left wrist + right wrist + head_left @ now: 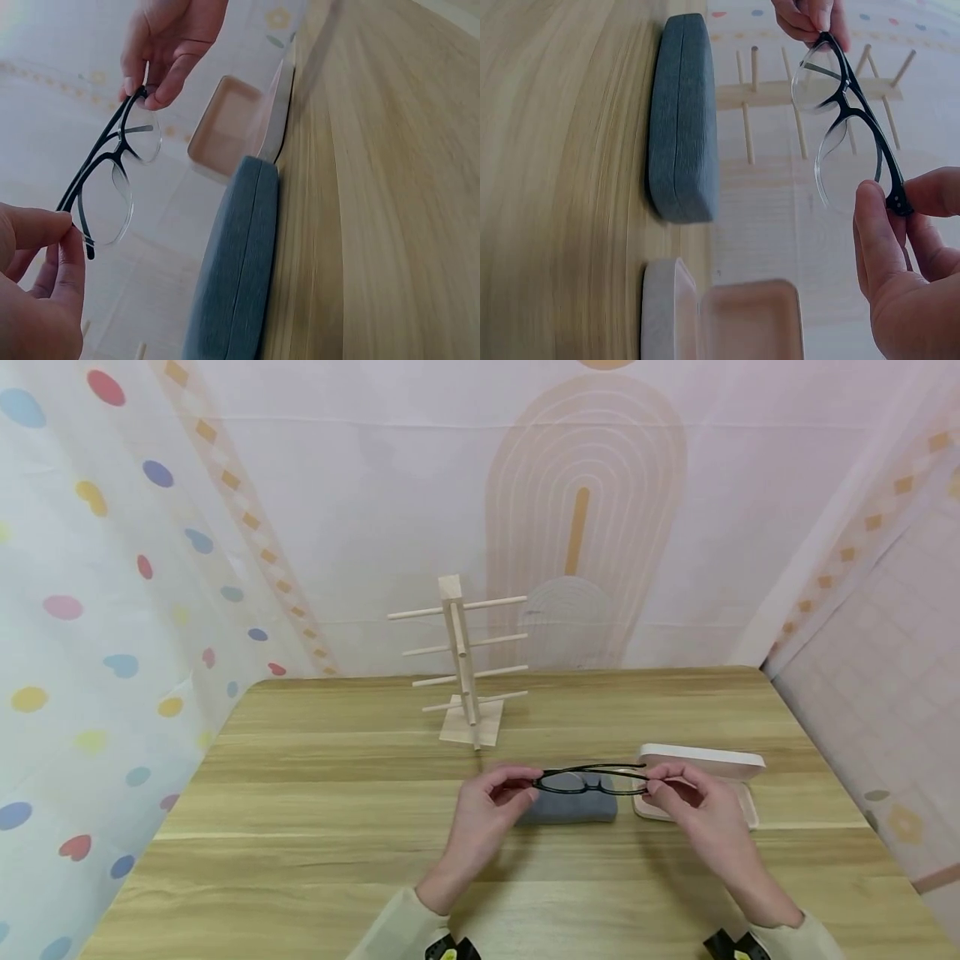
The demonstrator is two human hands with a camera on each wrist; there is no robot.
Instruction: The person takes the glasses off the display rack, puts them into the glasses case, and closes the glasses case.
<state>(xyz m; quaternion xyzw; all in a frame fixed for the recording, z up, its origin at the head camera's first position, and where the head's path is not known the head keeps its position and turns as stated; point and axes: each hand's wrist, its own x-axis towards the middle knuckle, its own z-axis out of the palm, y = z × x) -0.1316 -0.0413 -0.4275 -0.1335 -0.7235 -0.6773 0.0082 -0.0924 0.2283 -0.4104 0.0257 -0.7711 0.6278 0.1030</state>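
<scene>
Both hands hold up a pair of black-framed eyeglasses (592, 788) with clear lenses, above the table. At the left end of the frame, the left hand (487, 802) pinches near the hinge between thumb and fingers. The right hand (697, 806) pinches the opposite end the same way. In the right wrist view, the frame's bridge (846, 86) lies between the two hands and the temples look folded behind the lenses. Beneath the glasses rests a closed blue-grey glasses case (570, 808). Partly behind the right hand stands an open white case (738, 768) with a pinkish lining.
A wooden display stand (462, 660) with several pegs rises from a square base near the table's back. The wood-grain table (300, 827) reaches a patterned curtain (375, 510) behind and at the sides. Bands with wrist cameras show at the lower edge.
</scene>
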